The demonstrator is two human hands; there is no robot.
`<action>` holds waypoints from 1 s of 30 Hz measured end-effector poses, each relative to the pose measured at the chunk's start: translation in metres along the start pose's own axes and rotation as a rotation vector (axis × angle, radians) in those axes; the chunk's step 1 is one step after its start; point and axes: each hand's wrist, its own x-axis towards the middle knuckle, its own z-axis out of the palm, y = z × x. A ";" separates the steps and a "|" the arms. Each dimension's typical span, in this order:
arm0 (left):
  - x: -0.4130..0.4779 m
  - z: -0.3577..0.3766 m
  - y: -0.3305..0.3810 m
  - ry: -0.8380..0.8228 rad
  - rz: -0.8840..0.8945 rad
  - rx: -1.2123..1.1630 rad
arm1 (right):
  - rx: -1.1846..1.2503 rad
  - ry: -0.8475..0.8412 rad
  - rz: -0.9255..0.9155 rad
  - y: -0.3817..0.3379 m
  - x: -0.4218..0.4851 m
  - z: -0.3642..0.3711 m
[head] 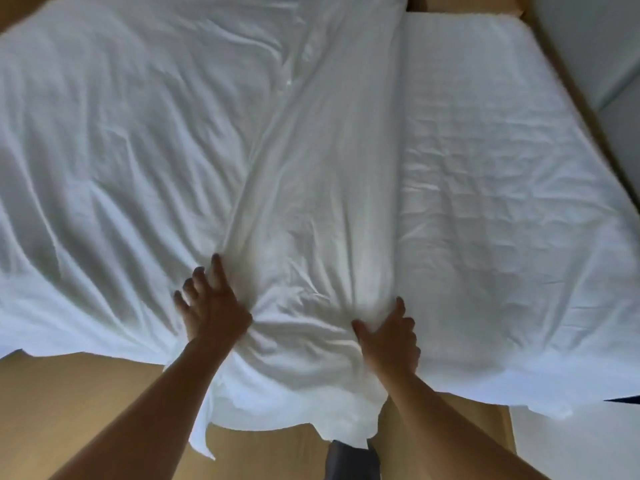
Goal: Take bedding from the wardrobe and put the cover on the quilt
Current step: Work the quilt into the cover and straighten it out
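- the white cover lies spread and creased over the left and middle of the bed, its near edge hanging off the near side over a tan wooden surface.
- a thick ridge runs through the cover from between my hands to the far end; it looks like bunched padding, but the cloth hides what is inside.
- my left hand rests on the cover at the left foot of the ridge, fingers straight and fanned wide, pressing flat on the cloth.
- my right hand is against the right foot of the ridge, thumb out to the left, forefinger pointing far, the other fingers bent; i cannot tell whether they pinch any cloth.
- right of the ridge the quilted mattress pad lies bare.
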 end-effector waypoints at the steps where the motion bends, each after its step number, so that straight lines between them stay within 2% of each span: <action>1: 0.004 -0.001 0.019 0.086 0.144 -0.027 | -0.047 0.057 -0.059 -0.014 0.006 -0.003; 2: 0.011 0.001 0.040 0.123 0.284 -0.038 | -0.038 0.085 -0.117 -0.031 0.015 -0.005; 3: 0.021 0.006 0.060 0.085 0.365 -0.042 | -0.022 0.081 -0.150 -0.051 0.029 -0.006; 4: 0.031 0.012 0.078 -0.009 0.347 -0.046 | -0.026 0.045 -0.150 -0.070 0.047 -0.005; 6: 0.055 0.025 0.098 -0.204 0.167 -0.032 | -0.087 -0.036 -0.074 -0.109 0.086 -0.001; 8: 0.087 0.021 0.105 -0.144 0.061 -0.032 | -0.107 -0.057 0.044 -0.141 0.123 0.003; 11: 0.156 0.002 0.115 -0.039 0.035 0.004 | -0.102 -0.004 0.145 -0.172 0.165 0.006; 15: 0.225 0.003 0.151 -0.263 -0.048 -0.152 | -0.044 0.001 0.226 -0.200 0.221 -0.012; 17: 0.237 0.009 0.173 -0.272 -0.115 -0.253 | -0.009 0.004 0.229 -0.216 0.244 -0.027; 19: 0.250 0.008 0.193 -0.210 -0.148 -0.341 | 0.028 0.036 0.231 -0.233 0.270 -0.044; 23: 0.298 -0.007 0.226 -0.148 -0.135 -0.370 | 0.070 -0.005 0.166 -0.271 0.337 -0.081; 30: 0.456 -0.038 0.323 -0.163 -0.228 -0.461 | 0.254 -0.048 0.157 -0.358 0.506 -0.128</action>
